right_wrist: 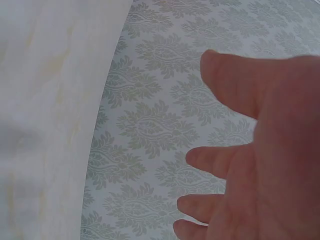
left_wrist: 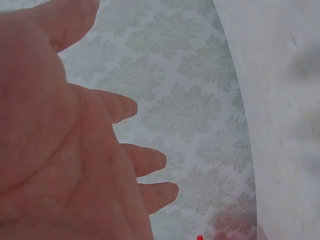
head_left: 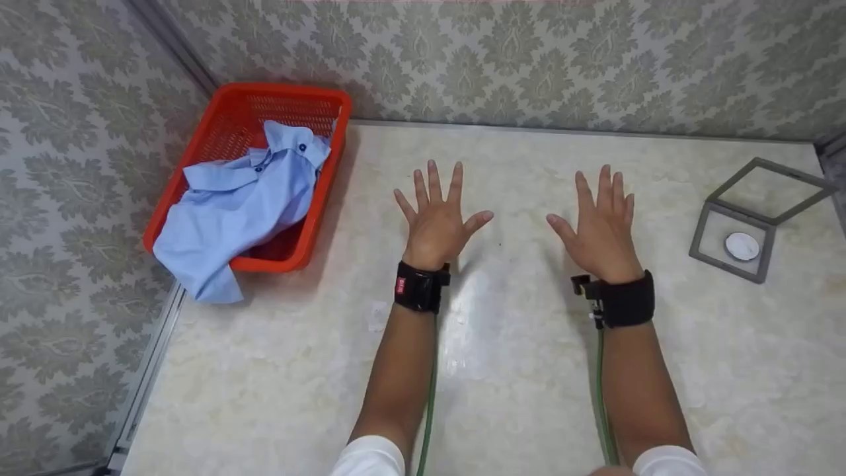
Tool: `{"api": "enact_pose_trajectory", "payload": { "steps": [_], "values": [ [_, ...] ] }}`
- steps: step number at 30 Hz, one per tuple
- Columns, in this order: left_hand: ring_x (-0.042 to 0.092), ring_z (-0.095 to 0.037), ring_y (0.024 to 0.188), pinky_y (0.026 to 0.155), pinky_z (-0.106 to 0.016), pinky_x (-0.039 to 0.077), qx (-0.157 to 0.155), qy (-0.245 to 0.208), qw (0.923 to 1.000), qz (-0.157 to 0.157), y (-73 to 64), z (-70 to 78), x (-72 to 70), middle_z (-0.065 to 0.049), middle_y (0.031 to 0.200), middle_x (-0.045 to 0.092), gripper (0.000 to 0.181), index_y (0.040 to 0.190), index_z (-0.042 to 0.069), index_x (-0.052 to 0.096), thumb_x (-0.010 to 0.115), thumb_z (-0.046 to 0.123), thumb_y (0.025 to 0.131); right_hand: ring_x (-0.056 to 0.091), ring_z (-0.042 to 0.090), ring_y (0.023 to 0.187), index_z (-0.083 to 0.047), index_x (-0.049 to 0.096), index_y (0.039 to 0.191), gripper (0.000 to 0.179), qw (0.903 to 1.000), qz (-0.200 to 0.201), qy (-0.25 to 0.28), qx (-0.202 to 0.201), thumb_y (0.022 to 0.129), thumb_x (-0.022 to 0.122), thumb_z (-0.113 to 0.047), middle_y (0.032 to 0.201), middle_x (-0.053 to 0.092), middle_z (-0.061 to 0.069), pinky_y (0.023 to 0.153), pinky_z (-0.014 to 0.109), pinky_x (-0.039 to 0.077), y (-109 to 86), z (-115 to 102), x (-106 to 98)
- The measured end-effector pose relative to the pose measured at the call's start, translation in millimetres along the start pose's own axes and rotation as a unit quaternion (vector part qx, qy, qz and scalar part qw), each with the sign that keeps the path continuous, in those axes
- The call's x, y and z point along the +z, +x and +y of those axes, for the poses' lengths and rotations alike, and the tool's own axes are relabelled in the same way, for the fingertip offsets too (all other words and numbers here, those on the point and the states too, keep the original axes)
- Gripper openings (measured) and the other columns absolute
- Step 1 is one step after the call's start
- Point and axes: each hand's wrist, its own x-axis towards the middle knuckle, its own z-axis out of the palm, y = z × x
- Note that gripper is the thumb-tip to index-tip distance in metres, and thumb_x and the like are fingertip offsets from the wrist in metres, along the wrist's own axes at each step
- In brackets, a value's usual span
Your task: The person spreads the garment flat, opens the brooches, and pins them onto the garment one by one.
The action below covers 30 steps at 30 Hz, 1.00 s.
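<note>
My left hand (head_left: 436,228) is spread above the table, fingers straight and thumb out to the right, holding nothing. To its left, a light blue shirt (head_left: 248,198) with dark buttons lies bunched in a red plastic basket (head_left: 308,231), part of it draped over the front left rim. My right hand (head_left: 603,235) hovers palm down with fingers extended and nothing in its grasp. Both wrist views show bare palms, the left palm (left_wrist: 45,135) and the right palm (right_wrist: 285,160), against patterned wallpaper.
On the right of the pale marbled table (head_left: 515,396) stands a grey hinged frame (head_left: 700,228) with a round white disc (head_left: 741,246) inside its lower half. Patterned walls (head_left: 462,59) bound the table at the back and left. Green cables (head_left: 429,410) run along both forearms.
</note>
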Motion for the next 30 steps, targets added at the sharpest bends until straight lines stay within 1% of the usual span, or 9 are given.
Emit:
{"api": "enact_pose_trajectory", "payload": {
  "steps": [3, 7, 11, 14, 16, 18, 22, 27, 30],
  "values": [
    [-0.008, -0.042, 0.152, 0.112, -0.071, -0.009, -0.014, 0.013, 0.9997, -0.015, 1.0, -12.0, -13.2, -0.02, 0.167, -0.003, 0.095, 0.163, 0.024, 0.006, 0.049, 0.07, 0.092, -0.013, 0.045, 0.15, -0.002, 0.015, 0.16, 0.081, 1.0, -0.004, 0.002, 0.0, 0.103, 0.052, -0.047, 0.163, -0.008, 0.029, 0.115, 0.064, -0.01, 0.5, -0.7, 1.5],
    [-0.006, -0.044, 0.151, 0.111, -0.071, -0.01, -0.034, 0.033, 0.9986, -0.024, 5.1, -31.9, -39.1, -0.021, 0.166, 0.0, 0.095, 0.163, 0.021, 0.008, 0.052, 0.068, 0.094, -0.013, 0.046, 0.15, -0.002, 0.016, 0.16, 0.081, 1.0, -0.001, -0.001, 0.002, 0.103, 0.053, -0.046, 0.164, -0.008, 0.029, 0.116, 0.063, -0.01, 0.9, -0.9, 2.1],
    [-0.007, -0.045, 0.151, 0.109, -0.073, -0.012, -0.054, 0.056, 0.9969, -0.011, 7.4, -55.0, -65.3, -0.021, 0.166, -0.003, 0.094, 0.163, 0.02, 0.007, 0.053, 0.065, 0.095, -0.014, 0.046, 0.15, -0.001, 0.017, 0.16, 0.081, 1.0, -0.001, -0.007, 0.003, 0.103, 0.053, -0.046, 0.163, -0.008, 0.029, 0.116, 0.063, -0.01, 1.1, 0.0, 2.0],
    [-0.008, -0.046, 0.15, 0.108, -0.074, -0.013, -0.067, 0.059, 0.996, 0.0, 8.5, -72.3, -81.6, -0.021, 0.166, -0.004, 0.095, 0.163, 0.019, 0.005, 0.055, 0.063, 0.095, -0.014, 0.045, 0.15, -0.002, 0.017, 0.16, 0.081, 0.9999, -0.003, -0.01, 0.006, 0.103, 0.053, -0.046, 0.164, -0.008, 0.029, 0.116, 0.063, -0.01, 1.1, 1.0, 1.9],
    [-0.008, -0.048, 0.15, 0.107, -0.073, -0.015, -0.075, 0.065, 0.995, -0.005, 9.5, -82.7, -91.8, -0.022, 0.166, -0.004, 0.095, 0.163, 0.02, 0.002, 0.054, 0.061, 0.096, -0.014, 0.045, 0.15, -0.002, 0.017, 0.16, 0.081, 0.9999, -0.004, -0.011, 0.007, 0.103, 0.053, -0.047, 0.164, -0.008, 0.029, 0.116, 0.063, -0.01, 0.7, 1.3, 2.2],
    [-0.006, -0.051, 0.149, 0.106, -0.074, -0.016, -0.079, 0.079, 0.9937, -0.011, 10.2, -92.2, -102.2, -0.026, 0.165, 0.0, 0.091, 0.163, 0.018, 0.002, 0.052, 0.057, 0.098, -0.014, 0.045, 0.15, -0.002, 0.017, 0.16, 0.081, 0.9999, -0.003, -0.01, 0.007, 0.103, 0.053, -0.046, 0.163, -0.008, 0.029, 0.116, 0.063, -0.01, 0.3, 1.3, 2.6],
    [-0.007, -0.054, 0.147, 0.103, -0.075, -0.019, -0.097, 0.121, 0.9872, -0.037, 10.9, -108.1, -122.5, -0.031, 0.163, 0.0, 0.078, 0.162, 0.016, 0.004, 0.042, 0.05, 0.104, -0.014, 0.046, 0.15, -0.001, 0.017, 0.16, 0.081, 1.0, 0.002, -0.008, 0.002, 0.103, 0.054, -0.045, 0.163, -0.007, 0.03, 0.116, 0.063, -0.01, -0.3, 1.4, 2.7],
    [-0.005, -0.056, 0.146, 0.103, -0.076, -0.019, -0.118, 0.166, 0.9778, -0.05, 11.7, -123.9, -143.8, -0.036, 0.16, 0.002, 0.069, 0.161, 0.009, 0.012, 0.04, 0.038, 0.105, -0.015, 0.044, 0.15, -0.001, 0.018, 0.159, 0.08, 1.0, 0.0, 0.001, -0.003, 0.103, 0.054, -0.045, 0.163, -0.007, 0.03, 0.116, 0.063, -0.009, 0.2, 0.7, 2.5],
    [-0.006, -0.057, 0.145, 0.102, -0.077, -0.019, -0.126, 0.188, 0.9715, -0.07, 15.0, -133.2, -154.9, -0.037, 0.159, 0.0, 0.069, 0.16, 0.007, 0.009, 0.044, 0.027, 0.104, -0.015, 0.043, 0.15, -0.001, 0.018, 0.159, 0.08, 1.0, -0.003, 0.001, -0.002, 0.103, 0.054, -0.044, 0.163, -0.007, 0.029, 0.116, 0.062, -0.009, 1.0, -0.7, 3.3]
  ]
}}
